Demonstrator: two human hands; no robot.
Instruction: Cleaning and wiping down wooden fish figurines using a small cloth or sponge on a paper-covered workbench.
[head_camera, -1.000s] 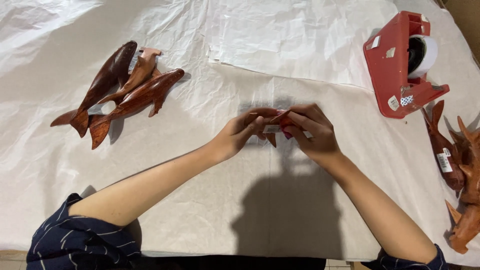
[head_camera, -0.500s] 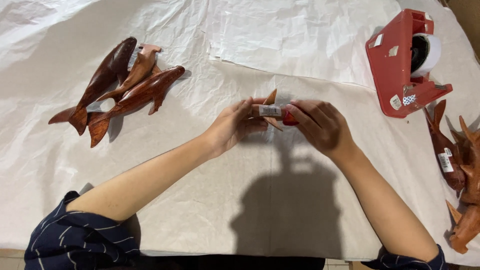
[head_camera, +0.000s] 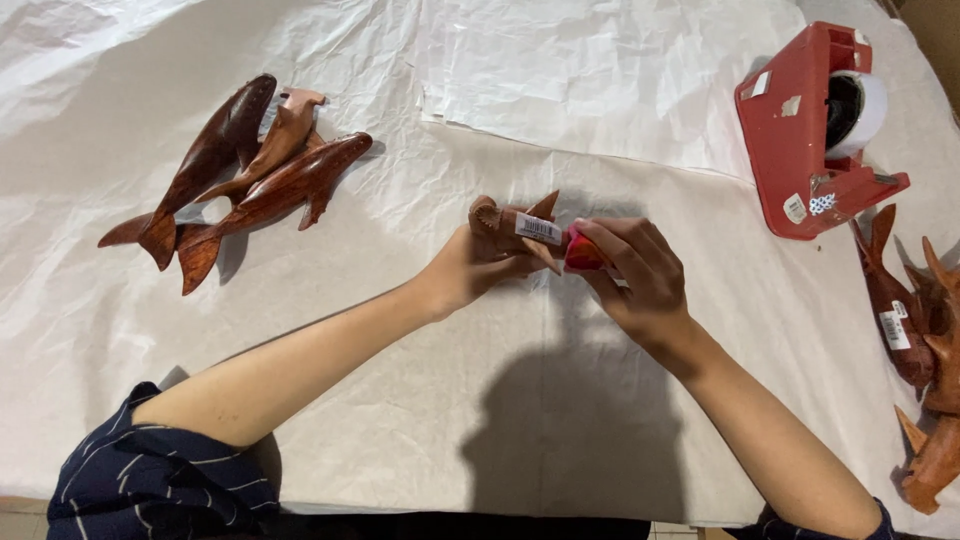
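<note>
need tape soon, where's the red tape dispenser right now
In the head view the red tape dispenser stands at the table's far right, above the wooden fish along the right edge.

Three dark wooden fish carvings (head_camera: 240, 170) lie bunched together at the left on the creased white paper (head_camera: 300, 330) that covers the table. A red tape dispenser (head_camera: 815, 130) with a white roll stands at the upper right, and just below it more wooden carvings (head_camera: 920, 340) sit along the right edge, one bearing a small white label. A separate white sheet (head_camera: 600, 80) lies flat at the top centre.
</note>
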